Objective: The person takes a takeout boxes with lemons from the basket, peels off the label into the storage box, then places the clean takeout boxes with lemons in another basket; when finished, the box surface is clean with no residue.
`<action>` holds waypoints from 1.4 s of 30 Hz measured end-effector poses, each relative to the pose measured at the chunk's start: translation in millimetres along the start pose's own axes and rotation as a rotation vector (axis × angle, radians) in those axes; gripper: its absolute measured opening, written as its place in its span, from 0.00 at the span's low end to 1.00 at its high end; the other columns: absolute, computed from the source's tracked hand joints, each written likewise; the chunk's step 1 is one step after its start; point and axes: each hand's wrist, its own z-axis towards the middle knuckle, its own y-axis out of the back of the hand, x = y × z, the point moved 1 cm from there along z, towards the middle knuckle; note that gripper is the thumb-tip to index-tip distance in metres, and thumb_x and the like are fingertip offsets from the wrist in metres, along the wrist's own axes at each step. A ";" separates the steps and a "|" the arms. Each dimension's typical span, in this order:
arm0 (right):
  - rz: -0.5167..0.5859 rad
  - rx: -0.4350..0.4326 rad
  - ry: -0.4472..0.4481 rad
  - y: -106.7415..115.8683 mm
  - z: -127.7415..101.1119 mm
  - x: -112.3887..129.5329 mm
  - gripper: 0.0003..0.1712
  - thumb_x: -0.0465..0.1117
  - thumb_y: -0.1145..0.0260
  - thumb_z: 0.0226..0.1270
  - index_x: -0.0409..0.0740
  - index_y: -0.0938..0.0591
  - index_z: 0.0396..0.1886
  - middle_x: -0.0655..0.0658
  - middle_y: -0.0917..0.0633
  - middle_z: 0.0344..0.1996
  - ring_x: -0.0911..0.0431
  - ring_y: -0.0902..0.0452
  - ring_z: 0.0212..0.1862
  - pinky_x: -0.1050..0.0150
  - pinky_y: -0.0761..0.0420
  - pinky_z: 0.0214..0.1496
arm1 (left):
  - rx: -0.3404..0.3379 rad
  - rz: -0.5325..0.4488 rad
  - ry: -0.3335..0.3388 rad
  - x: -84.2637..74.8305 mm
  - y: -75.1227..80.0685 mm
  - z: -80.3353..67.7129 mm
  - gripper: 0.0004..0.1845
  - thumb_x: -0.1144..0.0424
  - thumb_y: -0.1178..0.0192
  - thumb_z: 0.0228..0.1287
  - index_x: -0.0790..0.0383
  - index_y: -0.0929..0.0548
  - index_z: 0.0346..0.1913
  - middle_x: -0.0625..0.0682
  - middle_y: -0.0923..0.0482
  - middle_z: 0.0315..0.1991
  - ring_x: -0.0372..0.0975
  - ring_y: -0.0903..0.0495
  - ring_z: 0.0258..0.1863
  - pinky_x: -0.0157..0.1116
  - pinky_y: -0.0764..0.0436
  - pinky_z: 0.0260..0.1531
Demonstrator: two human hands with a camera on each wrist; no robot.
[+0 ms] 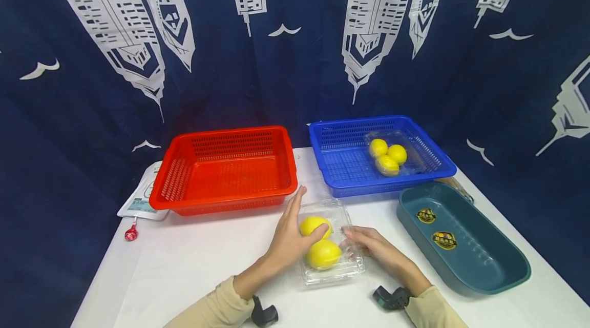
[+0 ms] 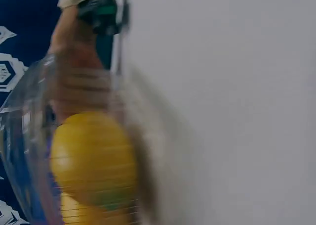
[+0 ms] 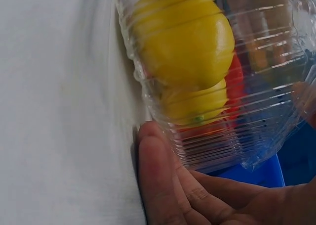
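Two yellow lemons (image 1: 324, 254) lie in a clear plastic box (image 1: 338, 210) on the white table, in front of the baskets. My left hand (image 1: 291, 238) is at the box's left side, fingers extended and thumb reaching over the lemons; whether it touches the plastic is unclear. On the other side my right hand (image 1: 375, 247) holds the box's right edge. In the right wrist view its fingers (image 3: 158, 170) lie low along the ribbed wall, with the thumb up against the plastic. The left wrist view is blurred and shows a lemon (image 2: 94, 158) through the box wall.
A red basket (image 1: 221, 205) stands behind on the left. To its right, a blue basket (image 1: 336, 184) holds another clear box with three lemons (image 1: 387, 156). A dark green tray (image 1: 488, 266) sits at the right. A white pouch (image 1: 145, 200) and red lollipop (image 1: 131, 233) lie far left.
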 end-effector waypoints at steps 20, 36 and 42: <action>-0.010 -0.009 0.011 1.2 -0.4 -1.5 0.40 0.52 0.51 0.76 0.20 0.41 0.69 0.32 0.17 0.49 0.55 0.19 0.48 0.67 0.17 0.48 | 0.171 0.219 0.188 26.0 -47.0 131.1 0.63 0.33 0.37 0.53 0.58 0.64 0.78 0.52 0.67 0.81 0.57 0.54 0.78 0.59 0.46 0.74; -0.007 0.022 0.030 2.9 -1.2 -4.4 0.38 0.51 0.51 0.76 0.21 0.42 0.69 0.35 0.16 0.47 0.56 0.20 0.47 0.68 0.18 0.47 | 0.149 0.028 0.168 44.4 -62.8 141.5 0.71 0.41 0.27 0.44 0.56 0.71 0.78 0.48 0.80 0.79 0.47 0.60 0.80 0.52 0.44 0.75; 0.008 0.034 0.036 3.1 -1.3 -4.7 0.38 0.49 0.52 0.77 0.20 0.43 0.69 0.35 0.16 0.47 0.57 0.20 0.46 0.68 0.18 0.46 | 0.171 0.026 0.152 46.5 -63.5 141.0 0.75 0.43 0.23 0.40 0.57 0.72 0.77 0.48 0.81 0.79 0.46 0.64 0.80 0.50 0.44 0.75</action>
